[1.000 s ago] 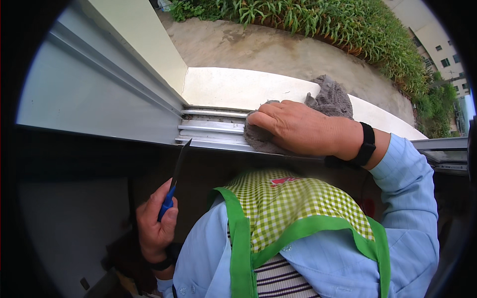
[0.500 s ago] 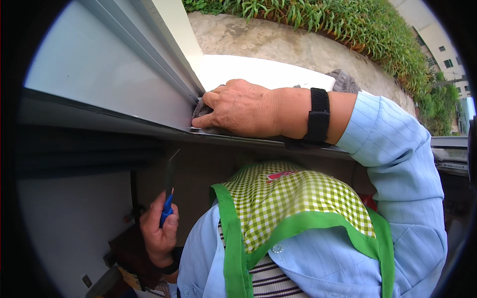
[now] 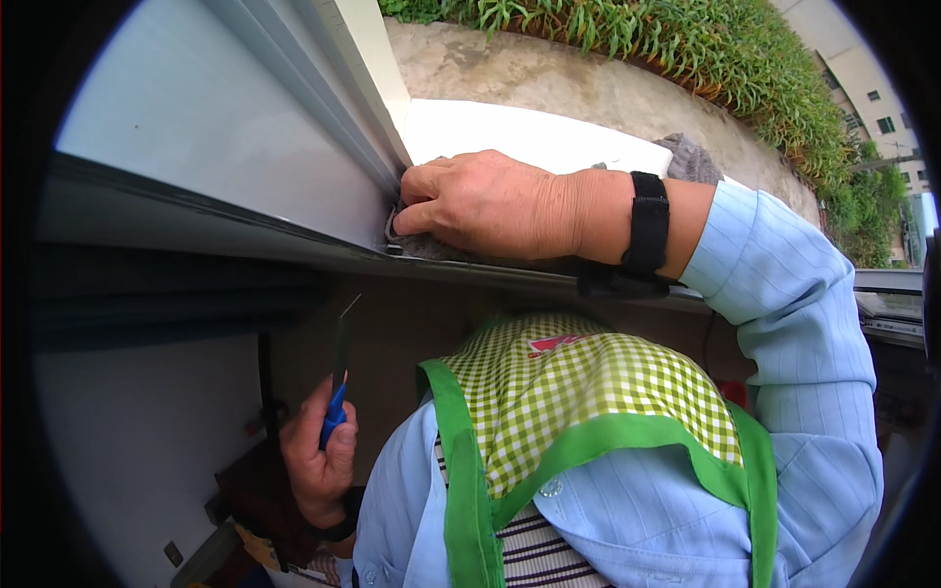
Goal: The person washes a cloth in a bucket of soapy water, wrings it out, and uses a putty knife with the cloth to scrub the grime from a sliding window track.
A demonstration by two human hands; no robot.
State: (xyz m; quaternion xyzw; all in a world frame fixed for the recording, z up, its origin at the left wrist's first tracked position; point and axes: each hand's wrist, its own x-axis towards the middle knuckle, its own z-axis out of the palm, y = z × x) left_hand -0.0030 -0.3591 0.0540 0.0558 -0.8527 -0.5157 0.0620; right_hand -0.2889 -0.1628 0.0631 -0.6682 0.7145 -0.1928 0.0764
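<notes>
My right hand (image 3: 490, 206) presses a grey cloth (image 3: 417, 240) into the window track (image 3: 323, 235), right where the sliding frame (image 3: 323, 108) meets the sill. More of the cloth (image 3: 691, 157) shows beyond my wrist, behind a black wrist strap (image 3: 647, 220). My left hand (image 3: 319, 456) hangs low by my side and grips a blue-handled tool (image 3: 338, 377) with a thin dark blade pointing up.
A white outer ledge (image 3: 529, 132) lies past the track, then a concrete strip (image 3: 588, 83) and green plants (image 3: 686, 49). The glass pane (image 3: 196, 127) fills the upper left. A pale wall (image 3: 127, 431) sits below the sill on the left.
My right hand has slid left along the track with the cloth, up to the sliding frame. The left hand keeps the blue-handled tool at my side.
</notes>
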